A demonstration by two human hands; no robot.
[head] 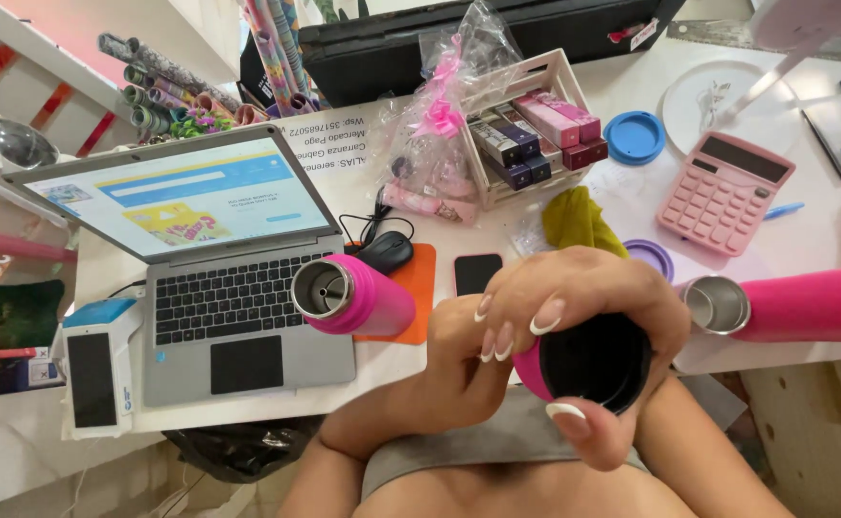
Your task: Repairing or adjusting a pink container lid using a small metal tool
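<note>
Right at the fingertips, long pale nails curl over the rim of a pink cup (588,364) held close under the camera, its dark open mouth turned up toward the viewer. The right hand (593,307) wraps over the top and far side, fingers bent and closed around the rim, thumb pressed against the near edge. The left hand (459,369) sits just beside it on the left, fingers tucked in against the cup's side; how firmly it grips I cannot tell, since the other hand covers much of it. By my judgement the step in hand is a close handling of the cup's mouth, gripping or turning something at the rim, and a next move would call for keeping both hands steady around a smooth round wall. The cup's long axis runs nearly along the line of sight, mouth toward the camera, base away and hidden. Farther out on the white table (804,249), a pink bottle (353,297) lies on its side on an orange mat (419,288), steel mouth pointing left toward the laptop (210,278). Another pink bottle (794,305) lies at the right edge, mouth also pointing left. Beyond them sit a black phone (477,272), a pink calculator (724,192) and a blue lid (634,137).
</note>
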